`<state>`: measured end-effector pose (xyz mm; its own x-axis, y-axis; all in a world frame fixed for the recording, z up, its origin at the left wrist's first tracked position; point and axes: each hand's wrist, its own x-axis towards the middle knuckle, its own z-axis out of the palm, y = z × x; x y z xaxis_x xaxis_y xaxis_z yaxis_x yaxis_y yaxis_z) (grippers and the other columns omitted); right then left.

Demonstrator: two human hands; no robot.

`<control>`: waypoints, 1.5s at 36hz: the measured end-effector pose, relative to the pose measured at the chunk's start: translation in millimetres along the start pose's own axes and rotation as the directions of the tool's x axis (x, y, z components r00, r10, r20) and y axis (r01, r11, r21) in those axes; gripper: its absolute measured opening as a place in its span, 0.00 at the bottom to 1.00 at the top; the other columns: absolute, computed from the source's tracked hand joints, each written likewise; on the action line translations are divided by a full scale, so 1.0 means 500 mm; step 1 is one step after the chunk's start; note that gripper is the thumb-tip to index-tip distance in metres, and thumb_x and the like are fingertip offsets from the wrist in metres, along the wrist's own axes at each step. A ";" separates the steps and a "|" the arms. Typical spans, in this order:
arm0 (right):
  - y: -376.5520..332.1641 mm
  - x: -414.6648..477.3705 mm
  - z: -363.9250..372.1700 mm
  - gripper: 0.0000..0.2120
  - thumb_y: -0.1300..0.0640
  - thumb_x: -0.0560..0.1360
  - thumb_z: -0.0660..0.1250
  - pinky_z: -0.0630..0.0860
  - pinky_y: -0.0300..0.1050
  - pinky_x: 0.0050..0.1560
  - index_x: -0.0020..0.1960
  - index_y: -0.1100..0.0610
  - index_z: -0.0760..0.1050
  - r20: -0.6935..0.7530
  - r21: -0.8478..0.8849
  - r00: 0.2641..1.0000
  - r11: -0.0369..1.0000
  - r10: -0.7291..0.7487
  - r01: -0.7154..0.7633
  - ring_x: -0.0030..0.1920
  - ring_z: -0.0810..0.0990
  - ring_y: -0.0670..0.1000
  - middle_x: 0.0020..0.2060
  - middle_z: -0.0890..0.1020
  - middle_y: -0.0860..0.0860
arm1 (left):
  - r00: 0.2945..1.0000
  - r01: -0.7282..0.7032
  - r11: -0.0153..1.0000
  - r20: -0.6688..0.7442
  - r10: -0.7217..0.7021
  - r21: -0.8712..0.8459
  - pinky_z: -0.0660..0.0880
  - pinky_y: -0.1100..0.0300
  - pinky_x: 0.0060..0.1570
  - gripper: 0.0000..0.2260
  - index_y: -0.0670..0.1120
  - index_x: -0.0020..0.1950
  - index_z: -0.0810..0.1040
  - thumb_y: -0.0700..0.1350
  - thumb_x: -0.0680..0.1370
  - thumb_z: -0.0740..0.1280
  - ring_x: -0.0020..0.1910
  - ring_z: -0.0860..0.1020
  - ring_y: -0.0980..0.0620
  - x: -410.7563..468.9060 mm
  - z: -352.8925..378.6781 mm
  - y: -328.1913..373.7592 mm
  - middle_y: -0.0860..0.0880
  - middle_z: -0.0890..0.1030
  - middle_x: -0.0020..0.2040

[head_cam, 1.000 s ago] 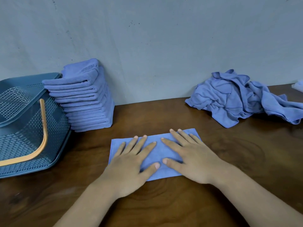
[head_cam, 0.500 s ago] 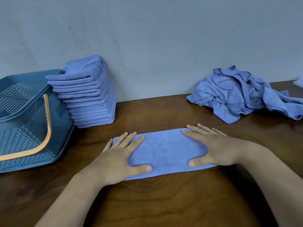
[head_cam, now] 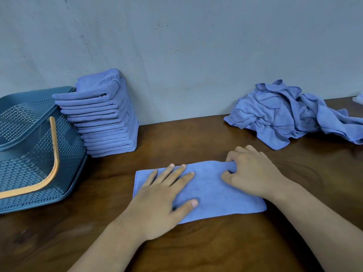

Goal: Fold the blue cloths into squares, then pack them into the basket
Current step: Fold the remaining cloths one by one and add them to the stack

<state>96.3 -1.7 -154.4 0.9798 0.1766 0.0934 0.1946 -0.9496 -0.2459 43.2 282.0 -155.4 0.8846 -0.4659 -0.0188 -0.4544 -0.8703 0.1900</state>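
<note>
My left hand [head_cam: 161, 195] lies flat on the left half of the blue cloth [head_cam: 220, 195], fingers straight and spread, thumb out to the side, palm pressing down. The cloth is a long strip low in the middle of the frame, lying on the brown tabletop [head_cam: 196, 138]. My right hand [head_cam: 253, 173] is at the strip's upper right end with its fingers curled. It seems to grip the far corner of the cloth, where the fabric bunches up, though the fingertips are tucked under and I cannot see the hold itself. My right wrist covers part of the cloth's right edge.

At the left of the frame sits the dark blue basket [head_cam: 74, 173], tilted, with an orange handle [head_cam: 53, 154] lying across its mesh. The frame's left edge cuts it off, so I cannot see its whole shape. Just beside it, a stack of folded cloths [head_cam: 104, 118] stands against the grey wall [head_cam: 176, 55]. Whether the stack touches the basket I cannot tell. The lettering on its top cloth is only partly readable.

At the upper right, a crumpled pile of unfolded cloths [head_cam: 280, 112] rests by the wall and runs off the right edge. A pale thing [head_cam: 359, 99] shows at that edge, too cut off to name.
</note>
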 end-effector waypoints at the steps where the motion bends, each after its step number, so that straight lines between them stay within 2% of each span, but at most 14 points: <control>1: -0.002 0.001 0.001 0.07 0.41 0.73 0.62 0.68 0.46 0.52 0.45 0.43 0.71 -0.008 0.001 1.000 1.000 0.005 -0.005 0.49 0.68 0.46 0.43 0.73 0.41 | 1.000 0.003 1.000 0.013 -0.002 -0.007 0.40 0.50 0.84 0.32 0.68 0.84 0.44 0.74 0.82 0.47 0.81 0.32 0.66 0.000 0.000 -0.002 0.68 0.39 0.83; 4: -0.009 -0.003 -0.007 0.07 0.43 0.73 0.65 0.68 0.46 0.49 0.45 0.43 0.70 -0.033 0.030 0.999 0.999 0.016 -0.015 0.47 0.70 0.45 0.41 0.74 0.41 | 0.999 -0.004 1.000 0.034 0.003 0.010 0.37 0.51 0.83 0.32 0.69 0.84 0.42 0.74 0.82 0.46 0.80 0.31 0.66 0.000 -0.003 -0.004 0.69 0.37 0.83; 8: 0.003 -0.009 -0.032 0.10 0.48 0.73 0.69 0.78 0.52 0.38 0.49 0.42 0.68 -0.004 0.304 0.993 0.946 0.118 -0.111 0.37 0.80 0.48 0.36 0.81 0.46 | 0.999 -0.004 1.000 0.035 0.004 0.001 0.36 0.52 0.83 0.32 0.69 0.84 0.43 0.74 0.82 0.46 0.79 0.30 0.67 0.003 -0.003 -0.002 0.70 0.37 0.82; 13: 0.031 -0.024 -0.065 0.20 0.51 0.77 0.75 0.82 0.55 0.50 0.60 0.35 0.70 0.102 0.606 0.983 0.774 0.155 -0.185 0.42 0.83 0.54 0.44 0.83 0.52 | 0.999 0.000 1.000 0.034 0.001 -0.020 0.36 0.52 0.83 0.31 0.69 0.84 0.45 0.73 0.82 0.48 0.79 0.31 0.68 0.002 -0.004 -0.003 0.70 0.38 0.82; 16: 0.036 -0.034 -0.087 0.17 0.57 0.80 0.74 0.85 0.52 0.47 0.59 0.37 0.74 0.257 0.734 0.957 0.617 0.137 -0.285 0.41 0.84 0.54 0.48 0.84 0.58 | 0.999 0.003 1.000 0.032 -0.002 -0.026 0.36 0.53 0.83 0.31 0.70 0.84 0.46 0.73 0.82 0.48 0.79 0.31 0.69 0.001 -0.005 -0.006 0.71 0.39 0.82; 20: 0.034 -0.047 -0.089 0.10 0.59 0.81 0.71 0.81 0.49 0.52 0.57 0.45 0.80 0.340 0.721 0.940 0.635 0.025 -0.278 0.50 0.85 0.48 0.51 0.86 0.48 | 0.999 0.005 0.999 0.038 -0.003 -0.036 0.37 0.53 0.83 0.31 0.70 0.83 0.47 0.74 0.82 0.48 0.78 0.30 0.70 0.000 -0.005 -0.007 0.72 0.39 0.82; 24: 0.025 -0.053 -0.090 0.20 0.57 0.77 0.76 0.80 0.53 0.65 0.63 0.37 0.80 0.373 0.700 0.928 0.662 -0.018 -0.268 0.60 0.85 0.46 0.59 0.85 0.43 | 0.999 0.006 0.999 0.033 -0.004 -0.039 0.38 0.52 0.83 0.31 0.71 0.83 0.47 0.74 0.81 0.48 0.78 0.30 0.70 0.002 -0.005 -0.007 0.72 0.39 0.81; 29: 0.016 -0.063 -0.100 0.34 0.55 0.70 0.83 0.83 0.57 0.62 0.68 0.29 0.76 0.408 0.720 0.908 0.643 -0.091 -0.259 0.60 0.85 0.49 0.63 0.83 0.38 | 0.998 0.007 1.000 0.061 -0.007 -0.006 0.37 0.52 0.83 0.34 0.71 0.83 0.42 0.78 0.79 0.46 0.78 0.29 0.68 0.004 -0.006 -0.003 0.71 0.35 0.81; 33: 0.003 -0.069 -0.089 0.35 0.52 0.70 0.83 0.77 0.45 0.69 0.69 0.27 0.73 0.399 0.680 0.914 0.693 -0.078 -0.238 0.65 0.79 0.36 0.64 0.80 0.33 | 0.998 0.005 1.000 0.068 -0.005 0.005 0.37 0.51 0.83 0.35 0.71 0.82 0.40 0.79 0.78 0.46 0.78 0.28 0.68 0.005 -0.006 -0.003 0.71 0.34 0.81; 41: 0.035 -0.058 -0.084 0.48 0.46 0.67 0.83 0.63 0.45 0.79 0.77 0.25 0.61 0.389 0.578 0.921 0.784 -0.019 -0.228 0.77 0.63 0.37 0.76 0.66 0.33 | 0.997 0.006 1.000 0.081 -0.008 0.018 0.36 0.51 0.83 0.36 0.72 0.81 0.39 0.80 0.77 0.47 0.77 0.28 0.68 0.007 -0.008 -0.003 0.70 0.33 0.81; 47: 0.049 -0.057 -0.079 0.49 0.41 0.63 0.83 0.62 0.47 0.80 0.77 0.25 0.60 0.396 0.578 0.917 0.790 -0.055 -0.203 0.78 0.62 0.35 0.78 0.64 0.31 | 0.997 0.011 1.000 0.077 -0.012 0.020 0.35 0.51 0.83 0.36 0.72 0.82 0.38 0.80 0.76 0.46 0.78 0.28 0.68 0.006 -0.005 -0.003 0.70 0.33 0.81; 49: 0.044 -0.056 -0.081 0.45 0.44 0.65 0.84 0.66 0.46 0.78 0.74 0.24 0.66 0.383 0.614 0.922 0.762 -0.056 -0.208 0.75 0.67 0.36 0.77 0.67 0.32 | 0.997 0.015 1.000 0.078 -0.017 0.023 0.35 0.51 0.83 0.36 0.72 0.82 0.38 0.79 0.77 0.45 0.78 0.27 0.68 0.005 -0.004 -0.003 0.70 0.33 0.81; 52: 0.032 -0.058 -0.092 0.33 0.50 0.66 0.85 0.77 0.45 0.69 0.65 0.28 0.77 0.366 0.696 0.930 0.673 -0.032 -0.251 0.62 0.82 0.38 0.66 0.80 0.38 | 0.997 0.016 1.000 0.076 -0.017 0.024 0.35 0.51 0.83 0.35 0.71 0.82 0.37 0.78 0.78 0.45 0.78 0.27 0.67 0.005 -0.004 0.000 0.69 0.33 0.81; 54: 0.028 -0.059 -0.095 0.28 0.52 0.68 0.84 0.78 0.41 0.64 0.63 0.31 0.81 0.363 0.716 0.931 0.651 -0.037 -0.253 0.58 0.83 0.37 0.62 0.83 0.39 | 0.997 0.017 1.000 0.073 -0.018 0.016 0.35 0.50 0.83 0.35 0.71 0.82 0.37 0.78 0.78 0.44 0.78 0.27 0.67 0.007 -0.003 0.002 0.69 0.33 0.82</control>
<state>67.9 -32.4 -115.0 0.9216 0.2939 -0.2537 -0.0884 -0.4774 -0.8742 46.2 279.8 -154.0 0.8826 -0.4606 -0.0938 -0.4410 -0.8805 0.1740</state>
